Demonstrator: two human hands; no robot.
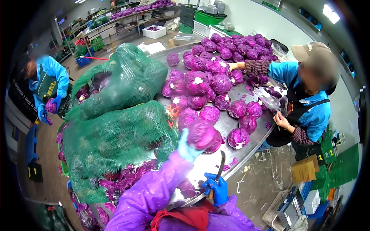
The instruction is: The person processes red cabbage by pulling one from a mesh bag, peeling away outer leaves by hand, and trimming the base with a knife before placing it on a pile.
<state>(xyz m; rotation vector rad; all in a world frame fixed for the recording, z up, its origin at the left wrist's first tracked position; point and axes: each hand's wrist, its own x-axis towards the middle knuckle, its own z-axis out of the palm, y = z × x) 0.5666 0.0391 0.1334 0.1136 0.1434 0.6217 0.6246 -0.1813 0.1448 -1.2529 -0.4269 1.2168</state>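
My left hand (188, 149), in a pale blue glove, is closed against the side of a purple cabbage (201, 134), which is smeared by motion. Other cabbages lie right behind it on the metal table (246, 154). Near the table's front edge, my right hand (219, 191) in a darker blue glove grips a knife (221, 163) with its curved blade pointing up. Loose purple leaves (129, 179) lie to the left of my left arm.
Green mesh sacks (119, 131) of cabbages cover the table's left side. A cabbage pile (231, 50) fills the far end. One co-worker (308, 88) stands at the right, reaching into the pile; another (52, 84) holds a cabbage at the left. Crates (289, 211) stand lower right.
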